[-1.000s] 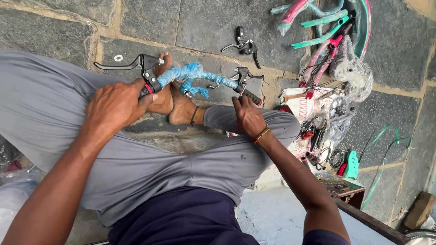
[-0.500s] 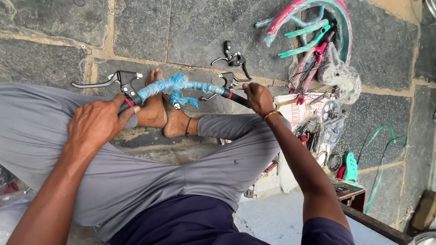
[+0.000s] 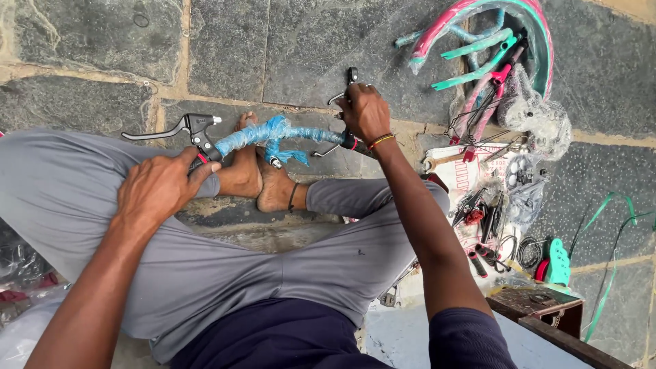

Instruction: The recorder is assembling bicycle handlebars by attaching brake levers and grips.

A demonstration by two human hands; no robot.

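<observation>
Floor: dark grey stone slabs (image 3: pixel 225 48) with sandy joints fill the top of the frame; I see no table, the person sits cross-legged on the ground, grey trousers across the middle, two bare feet meeting at centre.

Left to right. Left hand (image 3: pixel 158 191), left of centre: pressed down with fingers curled together over one end of the handlebar (image 3: pixel 273 133), against the knee. Whether the palm fully closes round the grip I cannot tell; the hand covers it. Just above it, one black brake lever (image 3: pixel 179 128) sticks out toward the upper left.

The handlebar runs across centre frame above the feet, wrapped in blue plastic film, one loose tail hanging.

Right hand (image 3: pixel 364 109), upper centre: fingers closed round the other end of the bar. A second brake lever (image 3: pixel 345 85) shows only partly behind the knuckles; its clamp is hidden. Count: two levers, one bar.

Right side: a bundle of pink and teal bicycle parts (image 3: pixel 478 48) in clear wrap, upper right, cut by the top edge. Below it a spanner (image 3: pixel 441 161), then a white sheet (image 3: pixel 471 179) carrying small black parts, too cluttered to count. One teal piece (image 3: pixel 558 263) at lower right. A dark wooden box (image 3: pixel 540 307) lies below, partly cut off by the sleeve.

Lower left edge: blurred plastic bags, contents unreadable.
</observation>
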